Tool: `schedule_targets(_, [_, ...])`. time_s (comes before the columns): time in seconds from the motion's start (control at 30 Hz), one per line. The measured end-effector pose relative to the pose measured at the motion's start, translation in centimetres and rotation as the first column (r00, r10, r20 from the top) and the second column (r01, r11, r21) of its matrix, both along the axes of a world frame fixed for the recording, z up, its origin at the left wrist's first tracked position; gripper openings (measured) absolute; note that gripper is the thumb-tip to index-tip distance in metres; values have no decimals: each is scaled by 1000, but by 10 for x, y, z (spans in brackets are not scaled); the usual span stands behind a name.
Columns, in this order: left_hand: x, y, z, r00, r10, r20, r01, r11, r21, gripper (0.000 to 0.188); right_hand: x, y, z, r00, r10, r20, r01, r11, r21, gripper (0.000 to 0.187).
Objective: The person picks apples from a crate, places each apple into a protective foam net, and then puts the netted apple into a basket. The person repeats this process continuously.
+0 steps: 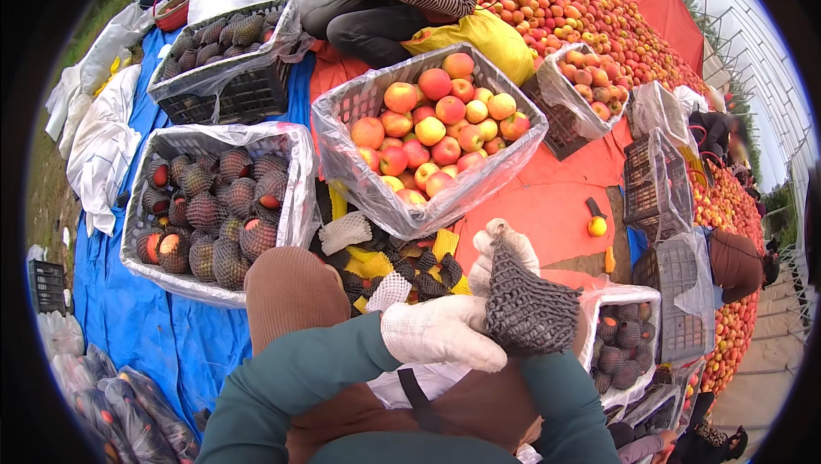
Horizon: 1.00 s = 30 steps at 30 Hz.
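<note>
In front of my lap, both my hands wear white knit gloves and are at a dark grey foam fruit net [530,303]. My left hand [440,331] pinches the net's left edge, its thumb stretched below. My right hand [506,252] grips the net from behind; its fingers show above the mesh and the palm is hidden. Whether fruit is inside the net I cannot tell. Just beyond stands a plastic-lined crate [342,143] of bare red and yellow apples. To the left, another lined crate [295,199] holds apples in dark nets.
Loose yellow, black and white foam nets [368,263] lie between the crates and my knees. A crate [646,361] of netted apples stands at my right, with stacked crates [680,293] beyond. A person [410,2] sits opposite, near a large apple heap [590,11].
</note>
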State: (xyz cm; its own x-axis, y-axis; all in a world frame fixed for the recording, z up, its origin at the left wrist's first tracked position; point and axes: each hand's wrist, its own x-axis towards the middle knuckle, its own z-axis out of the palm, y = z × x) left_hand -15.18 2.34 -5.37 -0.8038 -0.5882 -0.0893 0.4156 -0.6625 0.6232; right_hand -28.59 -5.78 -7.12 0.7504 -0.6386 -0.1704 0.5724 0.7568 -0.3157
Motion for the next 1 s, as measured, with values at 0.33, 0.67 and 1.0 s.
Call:
schedule_targets(0.33, [21, -8, 10, 954, 270, -129, -263, 963, 65, 53, 39, -40, -20, 938, 340, -60, -344, 937, -56, 18])
schedule_targets(0.67, [48, -38, 18, 928, 325, 181, -335, 942, 26, 44, 114, -196, -141, -37, -739, -672, -966, -145, 213, 39])
schedule_targets(1.0, [75, -54, -23, -162, 955, 249, -187, 218, -958, 26, 80, -220, -106, 225, -298, -928, -818, 460, -346, 51])
